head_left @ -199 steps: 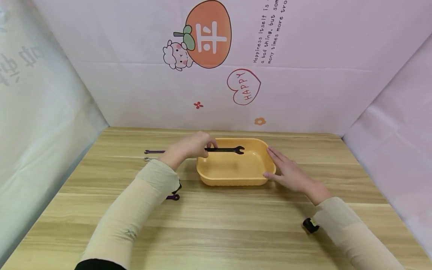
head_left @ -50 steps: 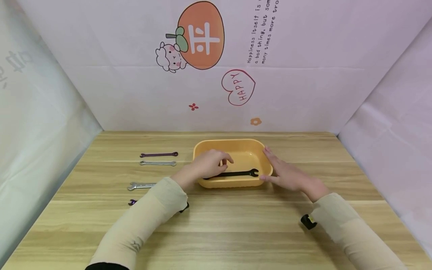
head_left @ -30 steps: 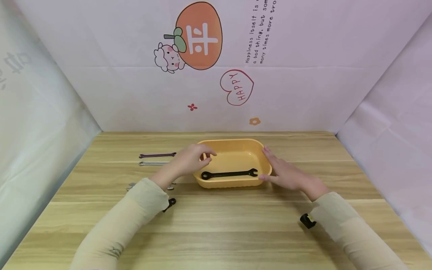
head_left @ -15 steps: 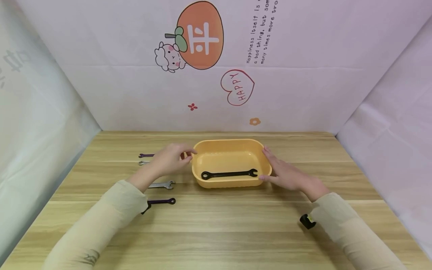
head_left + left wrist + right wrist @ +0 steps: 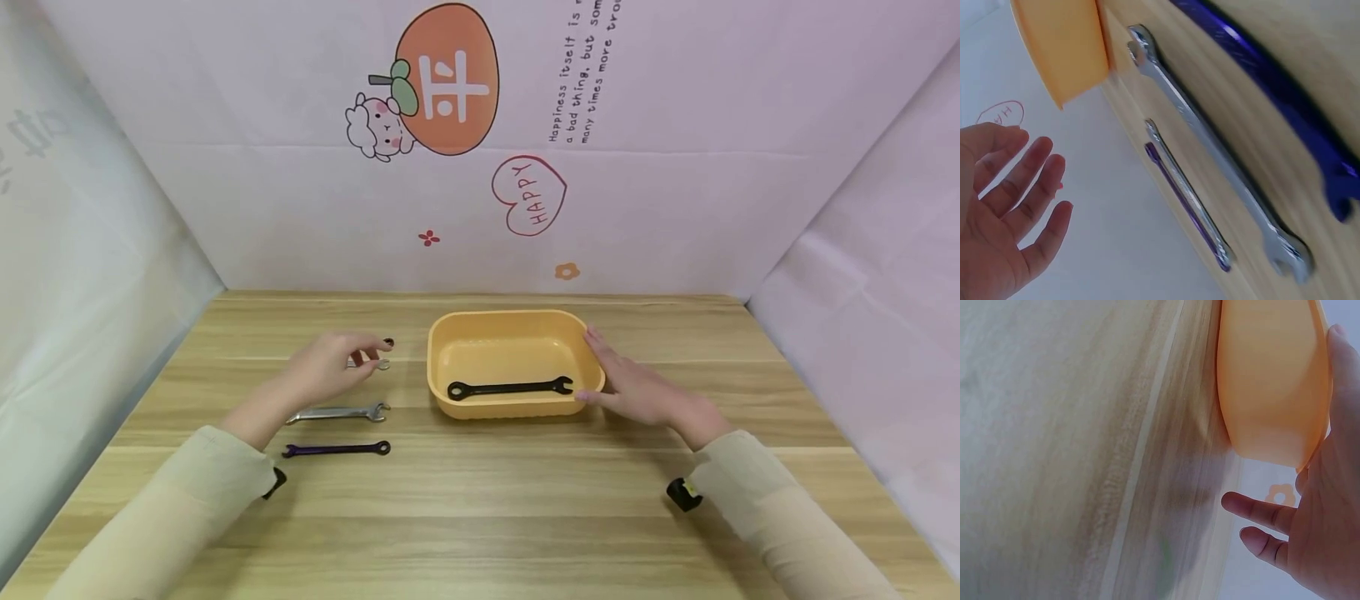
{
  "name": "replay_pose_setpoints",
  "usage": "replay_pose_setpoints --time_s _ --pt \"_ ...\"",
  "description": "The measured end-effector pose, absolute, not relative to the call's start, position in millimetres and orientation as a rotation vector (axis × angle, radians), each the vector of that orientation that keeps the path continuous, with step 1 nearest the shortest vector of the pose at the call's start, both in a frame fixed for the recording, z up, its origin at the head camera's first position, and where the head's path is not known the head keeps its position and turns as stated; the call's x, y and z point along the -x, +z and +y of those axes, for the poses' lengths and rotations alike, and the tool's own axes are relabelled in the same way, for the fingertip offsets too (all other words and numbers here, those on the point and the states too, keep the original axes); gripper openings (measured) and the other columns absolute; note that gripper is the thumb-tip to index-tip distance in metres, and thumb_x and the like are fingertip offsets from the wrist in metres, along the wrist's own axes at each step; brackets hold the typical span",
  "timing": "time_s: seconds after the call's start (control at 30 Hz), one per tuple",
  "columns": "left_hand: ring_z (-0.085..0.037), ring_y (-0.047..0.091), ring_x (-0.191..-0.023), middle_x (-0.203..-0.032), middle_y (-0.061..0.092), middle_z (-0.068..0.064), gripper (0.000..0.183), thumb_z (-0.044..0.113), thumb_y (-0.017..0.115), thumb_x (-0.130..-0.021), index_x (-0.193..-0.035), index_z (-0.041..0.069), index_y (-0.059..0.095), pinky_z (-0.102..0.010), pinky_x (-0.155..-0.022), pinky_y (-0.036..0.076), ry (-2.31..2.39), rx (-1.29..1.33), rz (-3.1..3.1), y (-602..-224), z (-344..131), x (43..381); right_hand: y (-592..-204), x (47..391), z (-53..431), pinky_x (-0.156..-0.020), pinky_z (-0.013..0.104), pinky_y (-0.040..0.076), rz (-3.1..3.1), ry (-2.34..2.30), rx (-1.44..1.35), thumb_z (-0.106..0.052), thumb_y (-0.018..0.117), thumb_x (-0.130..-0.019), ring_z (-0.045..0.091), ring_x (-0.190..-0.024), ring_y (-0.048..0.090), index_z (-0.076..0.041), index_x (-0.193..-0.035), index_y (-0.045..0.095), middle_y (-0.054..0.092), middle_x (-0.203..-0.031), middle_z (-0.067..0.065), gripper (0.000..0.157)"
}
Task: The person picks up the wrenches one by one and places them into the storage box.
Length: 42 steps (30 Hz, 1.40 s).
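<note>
In the head view my left hand [image 5: 330,367] hovers over the left of the table with fingers loosely bent. The left wrist view shows nothing in the left hand [image 5: 1010,219]. Beneath and near it lie a silver wrench [image 5: 341,412], a purple wrench [image 5: 337,449], a small silver wrench [image 5: 1188,194] and a small purple wrench [image 5: 1185,206]; the last two are mostly hidden in the head view. A black wrench [image 5: 510,387] lies inside a yellow plastic tray [image 5: 517,409]. Against the tray's right end rests my right hand [image 5: 637,383], its thumb at the front rim and fingers straight.
The tray stands toward the back of the wooden table [image 5: 525,517]. Behind it rises a printed white cloth [image 5: 300,208], with more white cloth at both sides. A small black device [image 5: 684,494] sits at the right sleeve.
The left hand first held the black wrench over the tray, laid it inside and let go. Since then it has moved left, out over the other wrenches. The right hand has stayed at the tray.
</note>
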<state>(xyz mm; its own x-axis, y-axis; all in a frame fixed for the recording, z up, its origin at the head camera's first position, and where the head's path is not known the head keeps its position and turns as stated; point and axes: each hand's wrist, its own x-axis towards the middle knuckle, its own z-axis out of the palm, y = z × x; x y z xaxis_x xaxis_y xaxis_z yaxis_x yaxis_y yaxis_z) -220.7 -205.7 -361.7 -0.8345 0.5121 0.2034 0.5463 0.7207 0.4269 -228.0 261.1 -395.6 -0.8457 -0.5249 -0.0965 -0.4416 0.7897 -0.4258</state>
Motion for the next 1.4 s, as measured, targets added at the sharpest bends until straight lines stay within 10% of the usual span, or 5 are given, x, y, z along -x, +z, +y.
replay_pose_setpoints --time_s 0.97,1.4 --pt "-0.019 0.066 -0.096 -0.109 0.069 -0.003 0.04 0.009 0.077 -0.091 -0.129 0.003 0.068 -0.038 -0.083 0.057 -0.809 1.115 -3.116 -392.9 -249.5 203.6 -401.1 225.1 260.0 -0.108 0.078 0.017 2.794 -0.537 0.718 -0.05 0.055 -0.103 0.051 -0.146 0.023 -0.011 -0.165 -0.006 -0.008 -0.169 0.011 0.096" --pt "-0.018 0.063 -0.097 -0.113 0.068 -0.003 0.043 -0.012 0.07 -0.083 -0.119 0.01 0.075 -0.037 -0.083 0.056 -0.738 1.175 -3.069 -403.8 -254.3 210.5 -397.3 227.9 259.8 -0.103 0.084 0.011 2.793 -0.52 0.693 -0.051 0.055 -0.103 0.051 -0.147 0.021 -0.011 -0.165 -0.007 -0.01 -0.17 0.01 0.096"
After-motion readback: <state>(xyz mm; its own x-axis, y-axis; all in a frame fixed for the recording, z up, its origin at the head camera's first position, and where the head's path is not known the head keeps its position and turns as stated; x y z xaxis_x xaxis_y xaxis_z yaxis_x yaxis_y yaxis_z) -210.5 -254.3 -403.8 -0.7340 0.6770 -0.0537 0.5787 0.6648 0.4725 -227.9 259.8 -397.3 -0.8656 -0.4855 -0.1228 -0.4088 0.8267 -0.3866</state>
